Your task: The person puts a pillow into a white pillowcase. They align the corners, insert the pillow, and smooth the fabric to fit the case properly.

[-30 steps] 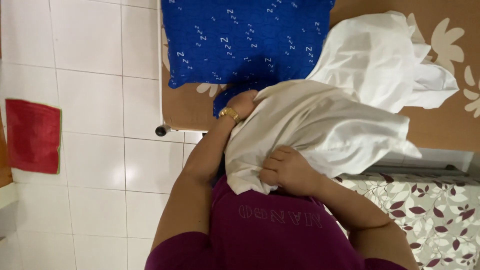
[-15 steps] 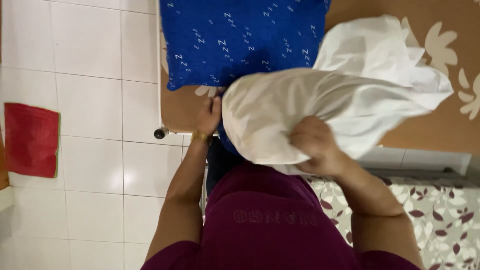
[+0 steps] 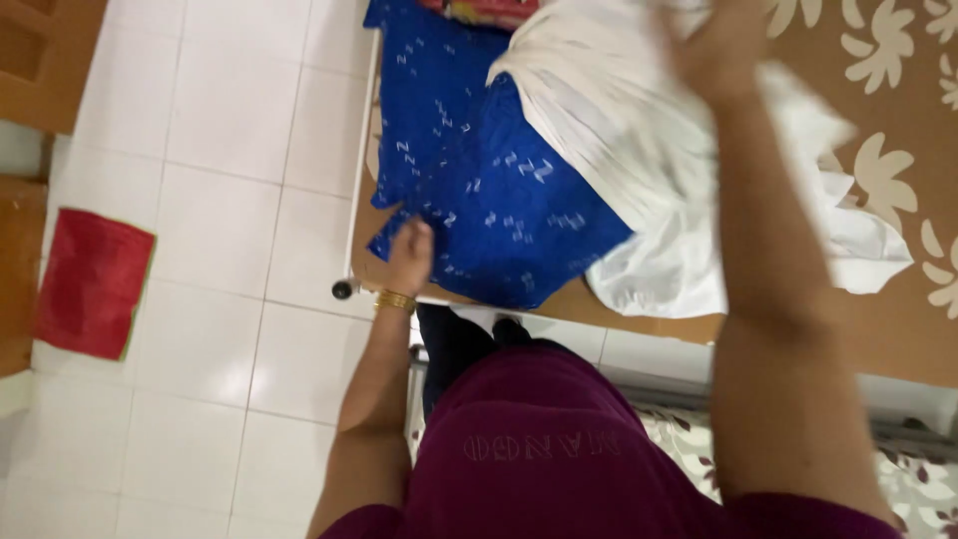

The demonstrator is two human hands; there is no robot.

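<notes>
Left hand (image 3: 411, 252) presses down, fingers together, on the blue cloth's (image 3: 489, 170) corner at 9 o'clock on the bed (image 3: 898, 329). Right hand (image 3: 720, 50), blurred at 1 o'clock, touches the white cloth (image 3: 639, 150); grip cannot be told. Both cloths look light, limp; best held at edges.

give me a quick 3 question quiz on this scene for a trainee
1. True or false: the left hand rests on the blue cloth.
2. Which thing is the raised right hand at? A) the red mat B) the white cloth C) the bed frame
3. Fill in: the red mat lies on the white tiled ____.

Key
1. True: it is at the cloth's near corner.
2. B, though blur hides the grip itself.
3. floor
</notes>
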